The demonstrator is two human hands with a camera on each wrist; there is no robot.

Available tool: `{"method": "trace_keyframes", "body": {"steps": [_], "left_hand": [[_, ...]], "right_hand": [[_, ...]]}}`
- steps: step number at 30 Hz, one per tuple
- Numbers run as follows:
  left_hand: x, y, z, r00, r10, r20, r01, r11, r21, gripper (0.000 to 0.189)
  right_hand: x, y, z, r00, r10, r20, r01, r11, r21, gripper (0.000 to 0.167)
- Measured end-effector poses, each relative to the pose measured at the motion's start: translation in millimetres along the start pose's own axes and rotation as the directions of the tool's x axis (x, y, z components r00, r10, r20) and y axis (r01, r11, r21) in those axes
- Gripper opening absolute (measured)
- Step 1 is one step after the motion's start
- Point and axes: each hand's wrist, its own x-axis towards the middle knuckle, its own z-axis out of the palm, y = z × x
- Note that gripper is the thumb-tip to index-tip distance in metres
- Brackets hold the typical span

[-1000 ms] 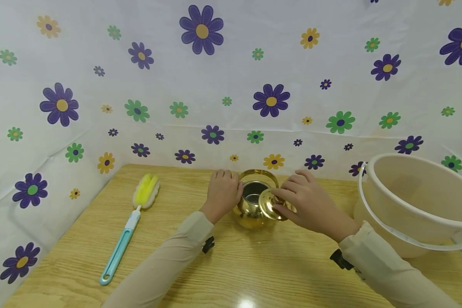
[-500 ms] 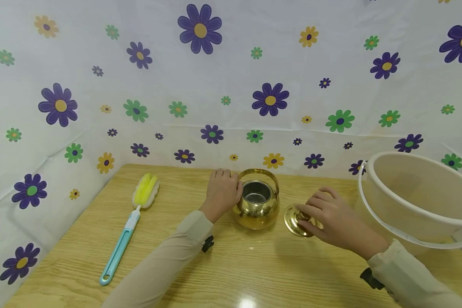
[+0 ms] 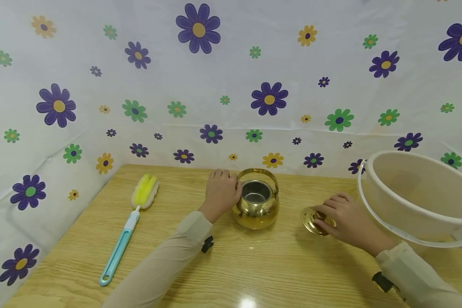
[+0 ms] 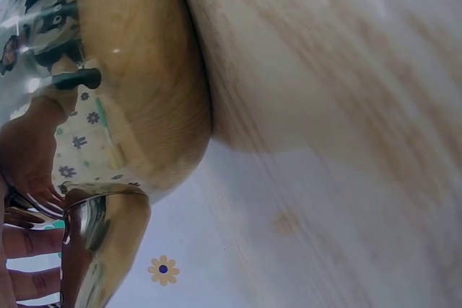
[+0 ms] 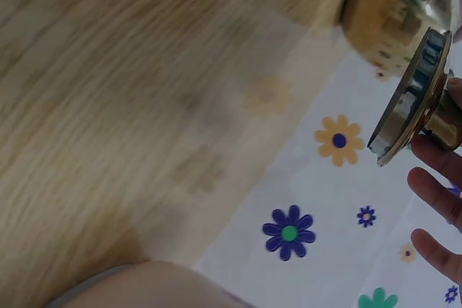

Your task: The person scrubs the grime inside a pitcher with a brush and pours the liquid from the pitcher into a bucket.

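A shiny gold kettle stands uncovered on the wooden table, and a metal strainer shows inside its mouth. At its left side my left hand grips it; in the left wrist view the fingers lie behind the spout, and the head view hides this grip. Right of the kettle, my right hand pinches the gold lid by its knob. The right wrist view shows the lid tilted on edge, clear of the tabletop, with the other fingers spread out.
A long brush with a turquoise handle and yellow-and-white sponge head lies at the left. A large cream bucket with a white bail handle stands at the right, close to my right hand. Flower-printed white cloth hangs behind the table.
My right hand has carried the lid from beside the kettle's mouth to the right, towards the bucket, uncovering the view of the strainer. The left hand and the kettle have stayed in place.
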Motion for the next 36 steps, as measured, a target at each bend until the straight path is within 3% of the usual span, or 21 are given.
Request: {"method": "trace_keyframes", "body": {"steps": [5,13,36], "left_hand": [[0.1,0.4,-2.4,1.0,-0.011,0.001,0.011,1.0,-0.017,0.025],[-0.3,1.4,-4.0,1.0,-0.012,-0.008,0.012,1.0,-0.024,0.025],[-0.8,1.2,-2.8,0.999,-0.028,0.034,0.03,0.999,-0.045,0.026]], "right_hand": [[-6.7,6,7,0.999,0.024,0.029,-0.023,0.999,-0.032,0.024],[-16.2,16,24,0.998,0.009,0.067,-0.003,0.996,-0.085,0.028],[-24.6,20,39,0.986,0.056,0.158,-0.044,0.996,-0.074,0.026]]}}
